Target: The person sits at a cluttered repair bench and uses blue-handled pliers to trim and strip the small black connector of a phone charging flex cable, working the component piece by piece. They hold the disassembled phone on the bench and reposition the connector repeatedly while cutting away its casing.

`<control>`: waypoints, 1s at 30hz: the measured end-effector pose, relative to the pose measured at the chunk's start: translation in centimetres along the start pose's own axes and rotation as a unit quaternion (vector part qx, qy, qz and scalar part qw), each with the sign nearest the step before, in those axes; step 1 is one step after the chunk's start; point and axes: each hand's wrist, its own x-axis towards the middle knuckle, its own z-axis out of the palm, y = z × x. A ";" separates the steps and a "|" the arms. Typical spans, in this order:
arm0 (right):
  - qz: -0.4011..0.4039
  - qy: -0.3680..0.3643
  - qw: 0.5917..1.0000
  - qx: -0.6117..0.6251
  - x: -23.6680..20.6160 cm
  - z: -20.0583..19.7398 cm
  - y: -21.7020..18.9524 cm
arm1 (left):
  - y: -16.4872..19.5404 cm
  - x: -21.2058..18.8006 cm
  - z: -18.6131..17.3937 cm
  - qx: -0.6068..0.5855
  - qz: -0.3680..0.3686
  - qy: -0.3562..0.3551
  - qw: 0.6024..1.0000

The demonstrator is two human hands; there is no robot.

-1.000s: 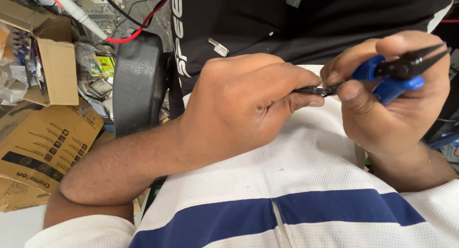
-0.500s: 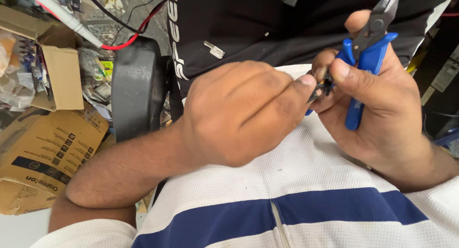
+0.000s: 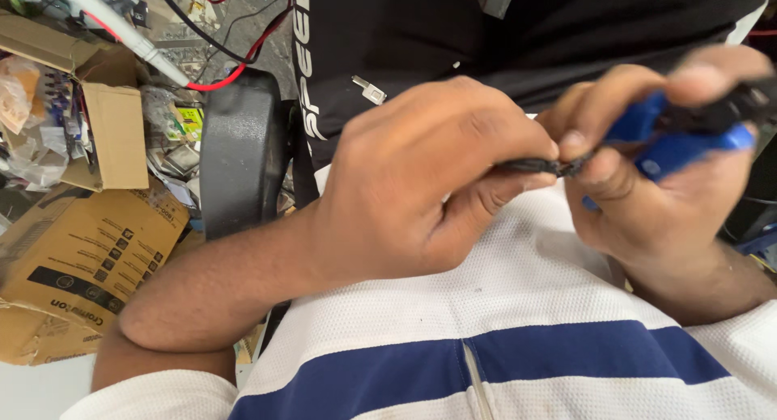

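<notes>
My left hand (image 3: 421,185) pinches thin black cable (image 3: 534,166); right hand (image 3: 655,177) closed round blue pliers (image 3: 688,141), fingertips on cable end. Loose pinch, cable may slip.

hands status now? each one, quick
Left hand: closed, pinching a thin black cable.
Right hand: closed on blue-handled pliers, fingertips also on the cable.

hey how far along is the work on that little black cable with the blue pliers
Done: nothing finished shows; the cable's end is hidden between the fingers. In hand: the left hand pinches a thin black cable at its fingertips, meeting the right hand, which also grips blue-handled pliers, blurred. The plier tips are not on the cable. Left: whatever the pliers do to it appears not yet done, though I cannot tell for sure.
</notes>
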 end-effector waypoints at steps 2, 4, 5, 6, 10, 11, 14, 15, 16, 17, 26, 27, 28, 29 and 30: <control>-0.078 -0.034 0.992 -0.093 0.1 -0.7 0.3 | 0.0 0.0 -0.1 0.023 0.021 -0.003 1.000; -0.137 -0.051 0.973 -0.177 0.1 -1.5 0.0 | 0.0 0.0 -0.1 0.059 0.055 -0.004 0.997; -0.148 -0.049 0.964 -0.216 0.0 -1.7 -0.2 | -0.1 0.1 -0.1 0.074 0.071 -0.003 0.995; -0.158 -0.047 0.953 -0.255 -0.1 -1.8 -0.5 | -0.3 0.1 -0.1 0.085 0.086 0.000 0.993; -0.192 -0.039 0.923 -0.332 -0.3 -1.7 -1.0 | -0.5 0.0 -0.3 0.113 0.129 0.008 0.985; -0.201 -0.039 0.919 -0.336 -0.3 -1.5 -1.0 | -0.5 0.0 -0.3 0.118 0.135 0.009 0.984; -0.221 -0.054 0.913 -0.339 -0.2 -1.0 -1.0 | -0.5 -0.2 -0.5 0.128 0.151 0.003 0.980; -0.221 -0.070 0.912 -0.339 -0.3 -0.8 -1.2 | -0.5 -0.1 -0.5 0.132 0.158 0.000 0.978; -0.218 -0.086 0.910 -0.342 -0.1 -0.9 -1.4 | -0.4 -0.1 -0.4 0.131 0.164 -0.003 0.978; -0.214 -0.102 0.908 -0.344 -0.1 -0.9 -1.6 | -0.4 0.0 -0.4 0.129 0.170 -0.005 0.977; -0.198 -0.077 0.928 -0.308 0.0 -1.2 -0.7 | -0.1 0.6 -0.4 0.120 0.183 -0.014 0.976; -0.183 -0.070 0.933 -0.303 -0.4 -0.9 -1.1 | -0.1 0.7 -0.5 0.122 0.182 -0.019 0.975; -0.185 -0.064 0.936 -0.292 -0.3 -0.7 -1.0 | -0.1 0.7 -0.6 0.113 0.175 -0.026 0.978; -0.188 -0.057 0.939 -0.281 -0.3 -0.3 -1.0 | 0.0 0.8 -0.6 0.104 0.167 -0.034 0.980; -0.206 -0.051 0.941 -0.264 0.0 0.0 -0.7 | 0.1 0.9 -0.7 0.081 0.153 -0.044 0.984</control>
